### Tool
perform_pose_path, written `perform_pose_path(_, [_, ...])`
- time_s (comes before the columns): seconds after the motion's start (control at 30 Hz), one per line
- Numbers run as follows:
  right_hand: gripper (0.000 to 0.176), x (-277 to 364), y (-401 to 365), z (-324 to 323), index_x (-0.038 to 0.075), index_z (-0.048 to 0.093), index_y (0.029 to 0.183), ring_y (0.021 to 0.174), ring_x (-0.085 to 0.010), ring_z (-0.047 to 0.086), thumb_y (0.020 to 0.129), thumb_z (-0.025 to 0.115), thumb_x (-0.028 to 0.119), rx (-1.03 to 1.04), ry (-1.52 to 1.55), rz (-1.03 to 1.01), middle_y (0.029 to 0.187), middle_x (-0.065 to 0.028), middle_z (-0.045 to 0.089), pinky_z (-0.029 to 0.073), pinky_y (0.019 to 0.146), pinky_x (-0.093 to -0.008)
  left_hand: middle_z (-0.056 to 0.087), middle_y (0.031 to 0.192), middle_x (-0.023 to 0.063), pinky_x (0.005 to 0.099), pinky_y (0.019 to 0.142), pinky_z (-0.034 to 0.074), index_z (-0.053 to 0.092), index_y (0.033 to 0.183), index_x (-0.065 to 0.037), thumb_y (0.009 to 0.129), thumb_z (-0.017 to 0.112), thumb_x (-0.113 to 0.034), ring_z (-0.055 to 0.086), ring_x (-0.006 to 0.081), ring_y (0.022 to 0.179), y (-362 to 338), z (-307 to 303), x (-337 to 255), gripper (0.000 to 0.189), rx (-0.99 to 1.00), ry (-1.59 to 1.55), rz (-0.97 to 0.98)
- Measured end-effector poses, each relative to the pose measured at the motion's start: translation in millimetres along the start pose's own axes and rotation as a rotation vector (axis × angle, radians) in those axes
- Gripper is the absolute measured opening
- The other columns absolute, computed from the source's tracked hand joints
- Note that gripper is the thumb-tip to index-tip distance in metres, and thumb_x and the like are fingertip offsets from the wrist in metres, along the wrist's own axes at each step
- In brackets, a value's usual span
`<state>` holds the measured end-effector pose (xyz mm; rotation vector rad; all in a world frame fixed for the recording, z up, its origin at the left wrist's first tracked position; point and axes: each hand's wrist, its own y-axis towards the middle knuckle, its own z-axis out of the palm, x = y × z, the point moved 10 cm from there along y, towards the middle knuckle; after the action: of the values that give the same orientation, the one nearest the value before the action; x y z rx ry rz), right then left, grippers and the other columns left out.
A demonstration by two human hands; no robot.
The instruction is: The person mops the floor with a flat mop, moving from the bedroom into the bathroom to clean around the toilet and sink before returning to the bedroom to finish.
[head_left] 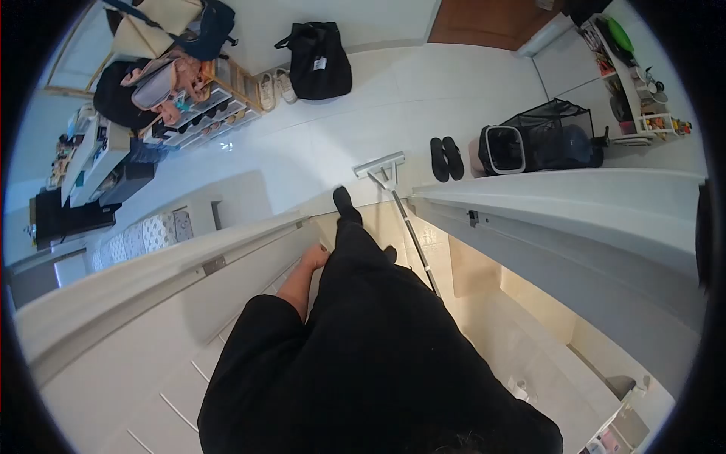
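My left hand (314,257) hangs beside my left thigh, its fingers curled in. Something small and pale (325,244) shows at its fingertips, too little of it visible to name. My right hand is hidden behind my body and the black clothing. A flat floor mop (380,165) rests with its wide head on the white tiles just past the doorway. Its grey and black pole (413,234) slants back toward my right side and vanishes behind my clothes. One dark-covered foot (342,198) is at the threshold, left of the mop head.
White door frame sides (204,268) rise close on both sides. Black slippers (447,159) and a black-rimmed bin (504,149) stand beyond at right. A black bag (321,62), pale shoes (276,89) and a loaded shoe rack (204,113) line the far left. A brown door (484,23) is at the back.
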<state>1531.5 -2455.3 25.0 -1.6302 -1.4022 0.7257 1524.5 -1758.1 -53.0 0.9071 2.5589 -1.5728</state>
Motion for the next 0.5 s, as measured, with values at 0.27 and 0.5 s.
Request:
perform_pose_path(0.27, [0.066, 90, 79, 15, -0.007, 0.06, 0.093, 0.09, -0.0434, 0.061, 0.087, 0.046, 0.057, -0.023, -0.191, -0.128, 0.087, -0.0286, 0.063, 0.049, 0.075, -0.0486, 0.064, 0.103, 0.0205, 0.0407, 0.088, 0.046, 0.067, 0.098, -0.003, 0.078, 0.054, -0.03, 0.059, 0.0352, 0.101, -31, 20, 44, 0.036, -0.064, -0.078, -0.022])
perform_pose_path(0.5, [0.068, 187, 75, -10, -0.01, 0.061, 0.09, 0.091, -0.0445, 0.061, 0.087, 0.049, 0.057, -0.031, -0.094, -0.106, 0.086, -0.0315, 0.062, 0.048, 0.072, -0.0479, 0.064, 0.103, 0.0195, 0.0405, 0.088, 0.046, 0.064, 0.104, -0.003, 0.078, 0.055, -0.029, 0.06, 0.0347, 0.099, -56, 30, 37, 0.038, -0.123, -0.106, 0.037])
